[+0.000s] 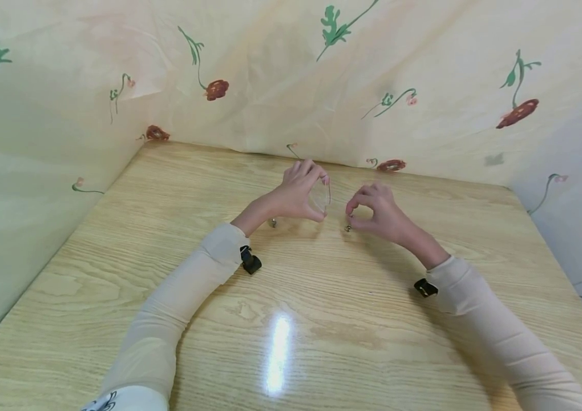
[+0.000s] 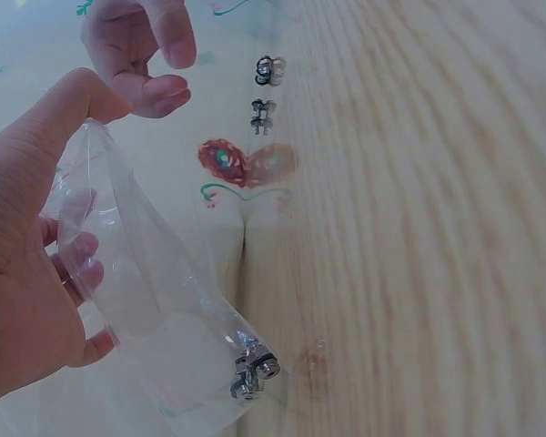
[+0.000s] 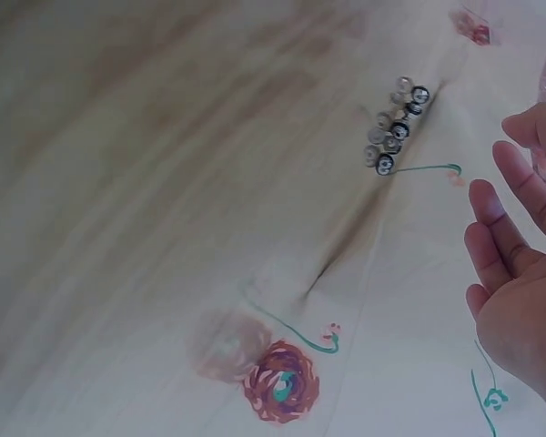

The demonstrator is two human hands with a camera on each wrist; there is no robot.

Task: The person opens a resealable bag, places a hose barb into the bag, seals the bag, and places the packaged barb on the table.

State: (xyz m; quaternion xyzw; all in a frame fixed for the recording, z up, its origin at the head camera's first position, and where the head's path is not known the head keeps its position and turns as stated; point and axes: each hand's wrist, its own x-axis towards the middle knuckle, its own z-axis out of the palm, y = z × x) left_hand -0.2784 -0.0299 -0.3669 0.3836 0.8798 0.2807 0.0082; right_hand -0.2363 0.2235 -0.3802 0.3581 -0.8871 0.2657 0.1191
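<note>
My left hand (image 1: 298, 191) holds a clear plastic bag (image 2: 155, 264) near its mouth, thumb and fingers spread wide along the edge. Small shiny metal fasteners (image 2: 253, 369), looking like bolts with nuts, lie at the bag's bottom corner. My right hand (image 1: 379, 214) is just to the right of the bag, fingers curved. In the left wrist view its thumb and index fingertips are slightly apart with nothing visible between them. More small metal fasteners (image 3: 396, 132) sit in a cluster on the table, close below the right hand in the head view.
The wood-grain table (image 1: 322, 319) is glossy and reflects a light near its front. A flower-printed cloth (image 1: 265, 63) hangs along the back and sides. Black straps (image 1: 251, 261) show at both cuffs.
</note>
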